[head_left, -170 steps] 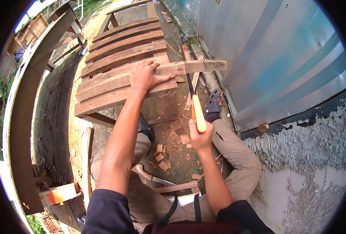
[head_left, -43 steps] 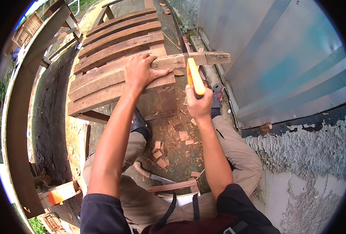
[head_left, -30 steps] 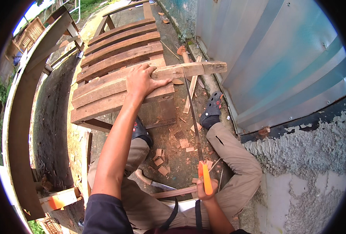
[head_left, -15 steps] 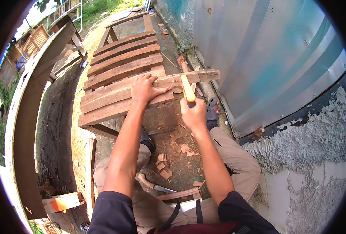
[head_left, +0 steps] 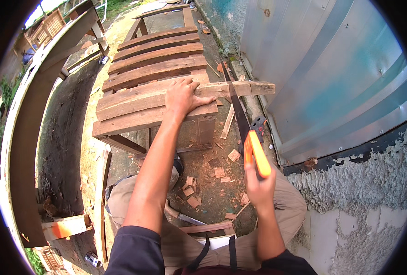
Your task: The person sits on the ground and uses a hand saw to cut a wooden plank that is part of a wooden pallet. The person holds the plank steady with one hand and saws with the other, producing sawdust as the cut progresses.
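Fingers of the left hand (head_left: 181, 97) press spread on the plank (head_left: 240, 89); right hand (head_left: 260, 187), at five o'clock, clamps the saw (head_left: 247, 130).

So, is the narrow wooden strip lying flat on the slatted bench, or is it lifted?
Flat. The left hand presses the strip onto the slatted bench; its right end overhangs.

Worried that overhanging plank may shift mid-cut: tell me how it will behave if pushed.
The plank looks stiff and fairly light. Its end overhangs the slatted bench, so it may tip without the left hand pressing it. The saw could drag it sideways.
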Tool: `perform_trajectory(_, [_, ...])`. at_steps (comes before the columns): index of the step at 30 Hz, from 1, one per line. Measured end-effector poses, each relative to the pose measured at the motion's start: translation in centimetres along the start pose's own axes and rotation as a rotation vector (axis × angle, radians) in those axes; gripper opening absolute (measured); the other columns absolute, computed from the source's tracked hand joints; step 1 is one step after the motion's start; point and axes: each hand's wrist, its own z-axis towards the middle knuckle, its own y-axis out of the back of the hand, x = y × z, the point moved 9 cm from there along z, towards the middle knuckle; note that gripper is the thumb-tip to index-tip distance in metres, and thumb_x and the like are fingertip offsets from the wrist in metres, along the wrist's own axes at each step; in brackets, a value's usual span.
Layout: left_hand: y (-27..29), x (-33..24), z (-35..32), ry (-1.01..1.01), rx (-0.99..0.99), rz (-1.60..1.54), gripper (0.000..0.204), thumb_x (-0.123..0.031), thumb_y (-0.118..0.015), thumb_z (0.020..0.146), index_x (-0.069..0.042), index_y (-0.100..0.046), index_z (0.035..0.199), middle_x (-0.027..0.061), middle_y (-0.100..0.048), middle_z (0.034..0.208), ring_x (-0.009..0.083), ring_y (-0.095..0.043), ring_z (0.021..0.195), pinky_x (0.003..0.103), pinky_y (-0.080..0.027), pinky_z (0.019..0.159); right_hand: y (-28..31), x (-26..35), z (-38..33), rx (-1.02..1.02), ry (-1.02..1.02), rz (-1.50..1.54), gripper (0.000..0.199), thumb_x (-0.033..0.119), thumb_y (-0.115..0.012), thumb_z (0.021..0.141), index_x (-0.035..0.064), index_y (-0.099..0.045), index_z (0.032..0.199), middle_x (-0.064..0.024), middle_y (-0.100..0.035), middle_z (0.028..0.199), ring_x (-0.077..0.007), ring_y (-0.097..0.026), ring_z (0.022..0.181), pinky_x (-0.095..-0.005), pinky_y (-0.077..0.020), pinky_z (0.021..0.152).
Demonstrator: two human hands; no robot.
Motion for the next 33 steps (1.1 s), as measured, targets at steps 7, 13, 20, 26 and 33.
perform_trajectory(7, [-0.1,0.3,0.4,0.073,0.127,0.01,0.083,-0.08,-0.074,0.066,-0.008,-0.08,0.107,0.0126,-0.074,0.115,0.0294,-0.067,0.113,0.043,-0.05,0.1,-6.2,7.6,13.7,-0.188,0.372,-0.195,0.058,0.054,-0.059,0.102,-0.0032,-0.063,0.111,-0.0197,-0.07,0.087,-0.0336,-0.067,0.083,-0.0433,-0.0519,0.076])
perform_trajectory(13, [-0.2,0.2,1.0,0.079,0.151,-0.012,0.084,-0.081,-0.073,0.066,-0.01,-0.08,0.111,0.0134,-0.073,0.121,0.0302,-0.066,0.118,0.042,-0.049,0.103,-4.8,6.4,10.4,-0.162,0.366,-0.227,0.058,0.055,-0.047,0.106,-0.002,-0.058,0.113,-0.0275,-0.069,0.087,-0.0474,-0.069,0.085,-0.0519,-0.0517,0.075])
perform_trajectory(20, [-0.4,0.4,0.5,0.064,0.16,-0.003,0.081,-0.08,-0.073,0.068,-0.01,-0.08,0.109,0.0128,-0.072,0.123,0.0298,-0.066,0.117,0.042,-0.049,0.102,1.6,1.1,-6.5,-0.136,0.264,0.001,0.059,0.062,-0.05,0.102,0.0028,-0.049,0.103,0.0016,-0.045,0.069,-0.0051,-0.044,0.057,-0.0203,-0.0346,0.049])
perform_trajectory(26, [-0.7,0.7,-0.6,0.036,0.092,-0.025,0.08,-0.079,-0.074,0.067,-0.009,-0.081,0.105,0.0136,-0.073,0.117,0.0297,-0.069,0.111,0.041,-0.051,0.098,-0.7,2.3,-0.4,-0.092,0.299,-0.057,0.054,0.058,-0.049,0.105,0.0042,-0.048,0.102,0.0029,-0.044,0.069,-0.0039,-0.043,0.056,-0.021,-0.0356,0.048])
perform_trajectory(33, [-0.4,0.1,1.0,-0.01,-0.012,0.021,0.075,-0.081,-0.071,0.067,-0.011,-0.081,0.093,0.0089,-0.073,0.1,0.0256,-0.069,0.103,0.039,-0.053,0.09,-6.4,7.9,16.3,-0.221,0.42,-0.274,0.054,0.05,-0.051,0.107,-0.0039,-0.059,0.111,-0.0263,-0.07,0.088,-0.0446,-0.071,0.089,-0.0485,-0.0529,0.076])
